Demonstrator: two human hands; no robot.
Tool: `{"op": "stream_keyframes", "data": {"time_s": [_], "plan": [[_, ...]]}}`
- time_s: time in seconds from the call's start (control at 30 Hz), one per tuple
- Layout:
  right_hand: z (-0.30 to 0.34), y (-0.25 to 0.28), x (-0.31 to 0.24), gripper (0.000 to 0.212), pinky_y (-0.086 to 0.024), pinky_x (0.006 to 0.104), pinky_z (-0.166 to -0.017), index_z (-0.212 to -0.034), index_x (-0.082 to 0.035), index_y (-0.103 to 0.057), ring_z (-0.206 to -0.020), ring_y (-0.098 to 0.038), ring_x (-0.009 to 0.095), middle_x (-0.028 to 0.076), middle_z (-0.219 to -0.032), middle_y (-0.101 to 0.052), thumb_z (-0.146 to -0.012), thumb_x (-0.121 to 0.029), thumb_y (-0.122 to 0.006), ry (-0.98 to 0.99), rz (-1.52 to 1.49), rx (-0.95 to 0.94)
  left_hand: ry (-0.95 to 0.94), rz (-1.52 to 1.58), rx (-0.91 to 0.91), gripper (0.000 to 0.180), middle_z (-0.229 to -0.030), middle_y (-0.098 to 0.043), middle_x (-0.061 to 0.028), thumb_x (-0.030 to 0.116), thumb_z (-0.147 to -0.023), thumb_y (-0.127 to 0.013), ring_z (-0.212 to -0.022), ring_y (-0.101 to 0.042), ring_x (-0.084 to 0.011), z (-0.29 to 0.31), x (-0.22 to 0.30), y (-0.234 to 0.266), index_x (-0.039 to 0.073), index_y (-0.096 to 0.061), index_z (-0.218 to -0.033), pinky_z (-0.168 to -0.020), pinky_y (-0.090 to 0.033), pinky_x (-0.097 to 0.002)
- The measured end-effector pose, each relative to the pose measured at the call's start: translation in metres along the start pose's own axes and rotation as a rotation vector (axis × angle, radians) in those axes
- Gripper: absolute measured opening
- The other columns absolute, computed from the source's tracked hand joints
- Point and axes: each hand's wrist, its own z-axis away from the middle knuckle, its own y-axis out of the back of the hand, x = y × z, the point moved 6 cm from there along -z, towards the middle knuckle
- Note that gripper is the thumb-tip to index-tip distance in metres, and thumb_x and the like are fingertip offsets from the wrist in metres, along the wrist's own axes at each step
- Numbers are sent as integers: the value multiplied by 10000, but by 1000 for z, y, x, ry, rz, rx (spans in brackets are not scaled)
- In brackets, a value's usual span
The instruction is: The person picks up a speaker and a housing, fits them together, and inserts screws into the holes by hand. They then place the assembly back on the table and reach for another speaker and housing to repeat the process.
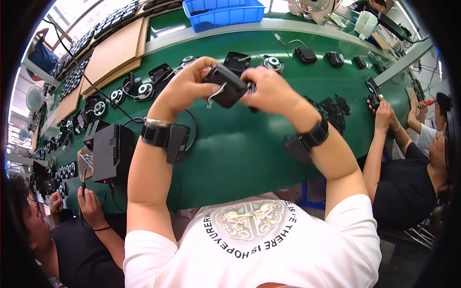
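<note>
Above the green table, my left hand (185, 89) is closed around a black box-shaped speaker housing (225, 86) with rounded corners. A short white cable (216, 95) hangs from the housing's near side. My right hand (271, 91) is at the housing's right edge, fingers pinched on a small black piece (251, 88), partly hidden by the fingers; its exact kind I cannot make out. Just beyond my hands lie an open black housing (237, 61) and a round speaker driver (272, 63).
A pile of small black pieces (331, 113) lies to the right on the green table (230, 153). Several closed black housings (305, 55) line the far right. A blue bin (223, 14) stands behind, a black power unit (113, 152) at left. Co-workers sit on both sides.
</note>
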Motion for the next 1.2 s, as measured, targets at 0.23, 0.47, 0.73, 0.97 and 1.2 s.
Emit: {"op": "stream_keyframes", "data": {"time_s": [0.23,0.47,0.73,0.97,1.2], "plan": [[96,-54,-43,480,-492,422,-893,-1056,-67,-635,-1025,-556,352,140,-1051,-594,-706,-371,-762,-156,108,-134,317,221,-155,491,-1007,-639,-33,79,-866,-689,-878,-636,-98,75,-56,-33,14,-484,-1307,-744,-532,-228],[136,-50,-52,548,-510,409,-866,-1144,-25,-607,-1101,-542,342,151,-1156,-588,-728,-328,-795,15,101,35,394,334,-77,419,-872,-635,-12,102,-948,-581,-630,-556,-35,98,-77,-48,69,-489,-1356,-443,-383,-165],[170,-20,-57,657,-516,383,-845,-1244,15,-548,-1057,-595,328,187,-1187,-585,-728,-288,-817,-14,-432,163,313,768,238,382,-1075,-613,-113,12,-930,-561,-856,-676,-190,144,-57,-107,70,-451,-1291,-562,-559,-262],[135,-18,-65,739,-517,366,-853,-1280,26,-538,-1038,-616,298,192,-1174,-605,-706,-339,-828,192,-98,169,61,814,298,294,-1063,-613,-113,9,-931,-576,-867,-649,-166,134,-72,-113,86,-472,-1196,-767,-552,-299],[117,-12,-56,761,-501,356,-894,-1281,42,-541,-1016,-631,303,204,-1167,-617,-684,-334,-826,30,-98,-8,19,483,256,354,-836,-636,-30,68,-900,-655,-769,-622,-111,124,-61,-112,73,-504,-1219,-729,-520,-253]]}}
